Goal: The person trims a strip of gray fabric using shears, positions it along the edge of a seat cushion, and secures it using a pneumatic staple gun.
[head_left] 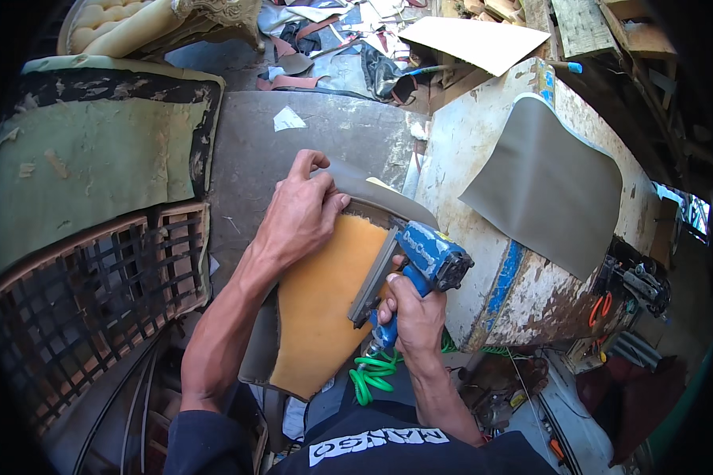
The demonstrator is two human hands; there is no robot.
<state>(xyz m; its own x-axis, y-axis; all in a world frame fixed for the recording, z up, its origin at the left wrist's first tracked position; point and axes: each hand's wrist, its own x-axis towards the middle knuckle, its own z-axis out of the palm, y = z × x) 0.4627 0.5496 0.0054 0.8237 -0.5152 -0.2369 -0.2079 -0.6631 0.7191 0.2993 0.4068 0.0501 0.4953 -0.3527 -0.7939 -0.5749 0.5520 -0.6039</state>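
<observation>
My left hand (309,206) grips grey upholstery sheet (388,198) along the upper edge of a panel with a yellow-orange pad (321,301), fingers curled over it. My right hand (408,313) is closed round the handle of a blue pneumatic staple gun (432,253), whose nose is at the panel's upper right edge. A coiled green hose (372,372) hangs from the gun's handle. Dark grey material shows along the panel's lower left side.
A loose grey sheet (547,182) lies on a worn white board (507,317) at right, near pliers and tools (602,309). Green padded panels (95,150) and webbed frames (87,309) stand left, a tufted seat (119,20) upper left. Scraps (317,39) lie behind the grey worktop (238,134).
</observation>
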